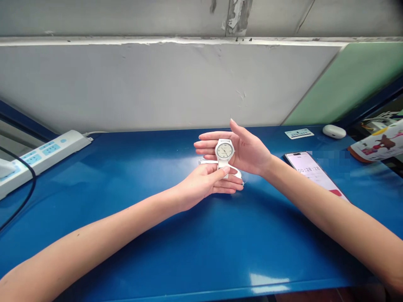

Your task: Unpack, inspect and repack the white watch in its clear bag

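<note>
Watch (224, 149), strap (223, 162) pinched in left hand (206, 181), right hand (247, 153) spread, phone (307, 170) beside its forearm (315, 203), power strip (44, 161) leftward.

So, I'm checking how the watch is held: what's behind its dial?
The right hand, open, lies behind the watch; the watch's back and whatever it covers are hidden.

Light is bright and soft, with near glare and faint shadows on the blue table (151, 268), little blur.
</note>
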A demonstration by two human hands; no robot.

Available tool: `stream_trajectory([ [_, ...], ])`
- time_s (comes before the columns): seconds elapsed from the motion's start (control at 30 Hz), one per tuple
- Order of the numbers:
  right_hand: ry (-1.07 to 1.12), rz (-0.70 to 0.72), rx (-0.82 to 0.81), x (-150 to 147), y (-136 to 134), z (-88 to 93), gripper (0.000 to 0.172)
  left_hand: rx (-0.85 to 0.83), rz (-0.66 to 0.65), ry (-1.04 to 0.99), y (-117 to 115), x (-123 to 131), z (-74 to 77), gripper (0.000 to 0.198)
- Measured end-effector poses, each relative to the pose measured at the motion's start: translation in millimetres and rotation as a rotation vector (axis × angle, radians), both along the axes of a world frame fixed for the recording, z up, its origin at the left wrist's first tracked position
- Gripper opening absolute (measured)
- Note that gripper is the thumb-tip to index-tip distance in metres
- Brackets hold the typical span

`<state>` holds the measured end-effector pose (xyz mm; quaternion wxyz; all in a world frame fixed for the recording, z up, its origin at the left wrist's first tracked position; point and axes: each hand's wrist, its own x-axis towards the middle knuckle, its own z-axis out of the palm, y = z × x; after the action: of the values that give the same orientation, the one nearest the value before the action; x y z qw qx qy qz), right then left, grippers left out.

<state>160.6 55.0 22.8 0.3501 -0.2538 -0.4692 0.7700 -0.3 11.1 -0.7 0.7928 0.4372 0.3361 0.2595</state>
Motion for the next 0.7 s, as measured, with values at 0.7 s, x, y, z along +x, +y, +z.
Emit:
stream_trajectory([
  [0.7, -0.286, -0.500, 0.364, 1, 6, -9.5, 0.021, 0.340, 0.243, 0.215, 10, -8, 7.4, 0.029],
])
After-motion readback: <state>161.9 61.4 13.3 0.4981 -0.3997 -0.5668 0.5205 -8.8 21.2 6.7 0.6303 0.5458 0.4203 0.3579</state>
